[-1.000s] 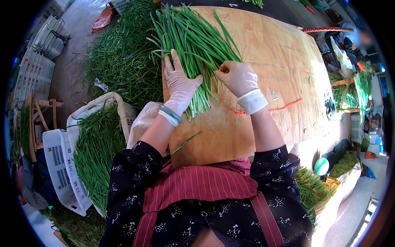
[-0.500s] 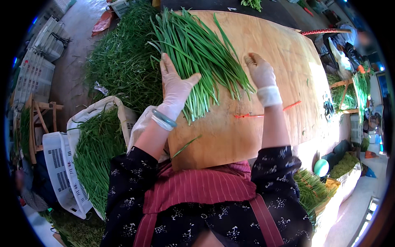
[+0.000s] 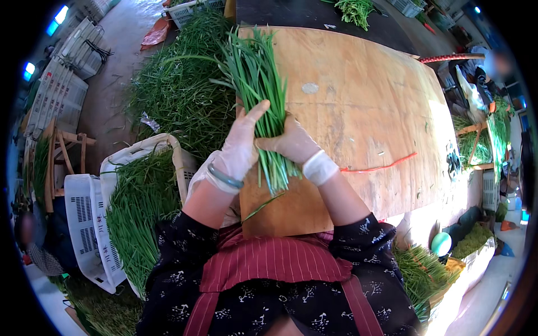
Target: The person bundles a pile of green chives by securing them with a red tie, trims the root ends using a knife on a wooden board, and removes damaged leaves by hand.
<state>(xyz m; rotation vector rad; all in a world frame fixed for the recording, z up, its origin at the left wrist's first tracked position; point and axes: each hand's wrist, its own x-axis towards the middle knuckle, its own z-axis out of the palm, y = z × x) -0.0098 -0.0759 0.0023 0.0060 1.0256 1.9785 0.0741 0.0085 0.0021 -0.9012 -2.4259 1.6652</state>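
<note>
A bunch of long green Chinese chives (image 3: 259, 75) stands gathered between my two gloved hands, over the left side of the wooden board (image 3: 358, 106). My left hand (image 3: 242, 137) is closed round its left side, thumb across the front. From the right, my right hand (image 3: 288, 141) wraps the same bunch lower down. The pale cut ends stick out below both hands, toward me. To the right of my right wrist, a red tie (image 3: 384, 167) lies on the board. One loose green blade (image 3: 262, 206) rests near the board's front edge.
Left of the board is a big heap of loose greens (image 3: 179, 84). Nearer me stands a white crate (image 3: 105, 224) filled with chives. A dark table (image 3: 314, 17) adjoins the board's far edge. At the right are more greens (image 3: 420, 274) and a pale green ball (image 3: 441, 244).
My right hand has moved left onto the chives. The bunch, spread out before, is now squeezed narrow between both hands.
</note>
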